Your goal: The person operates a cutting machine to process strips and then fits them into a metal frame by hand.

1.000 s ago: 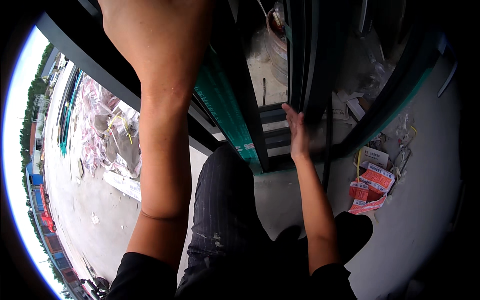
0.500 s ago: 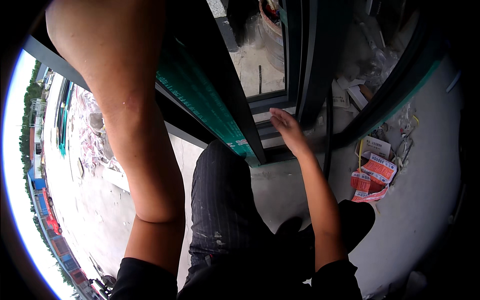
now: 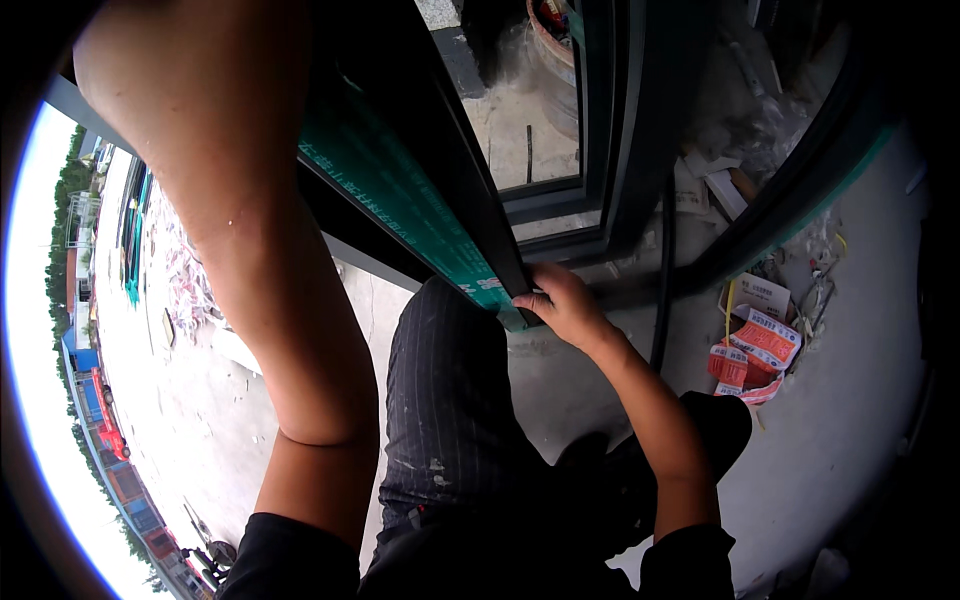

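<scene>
A dark metal frame profile covered on one face with green printed protective film (image 3: 420, 220) slants from the upper left down to my knee. Around its lower end, my right hand (image 3: 567, 308) is closed, the thumb over the near edge and the fingers behind it. My left forearm (image 3: 250, 240) reaches up past the picture's top edge, so my left hand is out of sight. Just beyond my right hand stands a dark window or door frame (image 3: 620, 140), with an opening through which the floor shows.
Orange and white torn cardboard (image 3: 765, 340) lies on the concrete floor at the right, beside clear plastic scraps (image 3: 820, 240). A curved dark bar (image 3: 770, 210) crosses behind it. A round drum (image 3: 553, 70) stands beyond the frame. Plastic wrapping (image 3: 185, 265) is spread outside at the left.
My right hand has come down and toward the profile, going from open in the air to gripping its lower end. The left forearm has shifted slightly to the left.
</scene>
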A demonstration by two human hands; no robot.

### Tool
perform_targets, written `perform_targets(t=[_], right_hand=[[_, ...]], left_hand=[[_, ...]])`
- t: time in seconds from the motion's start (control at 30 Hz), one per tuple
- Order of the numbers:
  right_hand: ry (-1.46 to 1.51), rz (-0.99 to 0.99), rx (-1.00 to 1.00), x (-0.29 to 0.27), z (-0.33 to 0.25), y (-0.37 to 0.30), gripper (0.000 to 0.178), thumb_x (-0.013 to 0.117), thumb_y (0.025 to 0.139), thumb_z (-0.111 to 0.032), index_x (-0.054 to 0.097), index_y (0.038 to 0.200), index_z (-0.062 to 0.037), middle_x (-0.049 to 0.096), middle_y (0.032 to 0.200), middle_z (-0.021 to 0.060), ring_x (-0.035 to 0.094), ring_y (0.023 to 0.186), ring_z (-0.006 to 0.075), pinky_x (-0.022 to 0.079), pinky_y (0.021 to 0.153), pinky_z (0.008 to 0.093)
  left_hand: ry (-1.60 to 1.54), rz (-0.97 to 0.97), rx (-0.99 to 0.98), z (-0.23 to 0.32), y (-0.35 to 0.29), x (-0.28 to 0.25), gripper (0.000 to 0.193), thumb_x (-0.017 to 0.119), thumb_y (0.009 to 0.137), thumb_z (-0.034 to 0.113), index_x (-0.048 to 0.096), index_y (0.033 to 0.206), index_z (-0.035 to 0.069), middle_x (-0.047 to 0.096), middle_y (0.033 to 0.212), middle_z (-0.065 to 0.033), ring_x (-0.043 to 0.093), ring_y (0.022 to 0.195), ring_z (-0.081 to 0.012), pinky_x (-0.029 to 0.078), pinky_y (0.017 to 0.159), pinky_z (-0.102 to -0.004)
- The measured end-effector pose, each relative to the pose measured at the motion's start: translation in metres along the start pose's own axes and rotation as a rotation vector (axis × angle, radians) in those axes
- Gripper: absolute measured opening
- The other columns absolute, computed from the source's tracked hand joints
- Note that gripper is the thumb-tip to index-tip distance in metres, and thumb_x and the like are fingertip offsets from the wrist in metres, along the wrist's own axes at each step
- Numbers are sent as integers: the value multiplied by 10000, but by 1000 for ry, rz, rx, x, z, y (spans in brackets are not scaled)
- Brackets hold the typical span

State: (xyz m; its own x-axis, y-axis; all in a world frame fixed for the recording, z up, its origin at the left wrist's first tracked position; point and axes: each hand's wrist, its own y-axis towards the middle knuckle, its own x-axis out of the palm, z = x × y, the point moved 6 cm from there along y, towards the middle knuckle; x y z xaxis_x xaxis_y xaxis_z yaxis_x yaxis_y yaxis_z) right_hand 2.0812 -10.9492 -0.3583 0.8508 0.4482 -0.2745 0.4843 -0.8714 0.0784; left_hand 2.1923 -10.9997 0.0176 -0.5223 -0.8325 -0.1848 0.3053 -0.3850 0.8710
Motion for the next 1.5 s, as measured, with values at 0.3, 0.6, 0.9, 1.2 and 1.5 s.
perform_targets(t=[0.3, 0.6, 0.9, 1.2, 1.5], right_hand=[[-274, 168, -93, 11, -12, -9, 319, 706, 832, -179, 610, 1080, -3, 658, 956, 172, 618, 901, 377, 505, 774, 444], [-196, 208, -149, 11, -7, -8, 356, 683, 881, -205, 614, 1164, -1, 659, 992, 183, 627, 893, 349, 490, 780, 410], [572, 430, 546, -38, 109, -40, 518, 472, 1021, -407, 546, 1312, 16, 571, 1336, 135, 513, 1281, 238, 398, 1068, 349], [403, 562, 395, 64, 148, 9, 845, 357, 959, -663, 245, 1523, -43, 198, 1581, 205, 175, 1473, 321, 158, 1185, 403], [51, 445, 431, -20, 129, -40, 424, 548, 995, -364, 620, 1222, -14, 628, 1210, 166, 577, 1166, 276, 431, 987, 346]], left_hand=[[-19, -83, 194, -37, -5, -16, 853, 810, 751, 442, 429, 1280, -107, 626, 1040, -235, 655, 924, -346, 539, 832, -382], [138, -158, 52, -74, -115, -12, 1122, 834, 675, 203, 101, 1466, -108, 361, 1422, -304, 407, 1323, -361, 318, 1101, -384], [12, -140, 106, -80, -125, -13, 1050, 843, 744, 172, 130, 1468, -92, 316, 1454, -275, 272, 1398, -335, 152, 1170, -420], [61, -181, 199, -81, -131, -15, 967, 840, 762, 146, 185, 1432, -90, 441, 1310, -233, 456, 1252, -285, 318, 1105, -406], [120, -147, 265, -86, -122, -14, 1036, 857, 742, 220, 169, 1443, -110, 375, 1389, -266, 336, 1351, -330, 184, 1162, -412]])
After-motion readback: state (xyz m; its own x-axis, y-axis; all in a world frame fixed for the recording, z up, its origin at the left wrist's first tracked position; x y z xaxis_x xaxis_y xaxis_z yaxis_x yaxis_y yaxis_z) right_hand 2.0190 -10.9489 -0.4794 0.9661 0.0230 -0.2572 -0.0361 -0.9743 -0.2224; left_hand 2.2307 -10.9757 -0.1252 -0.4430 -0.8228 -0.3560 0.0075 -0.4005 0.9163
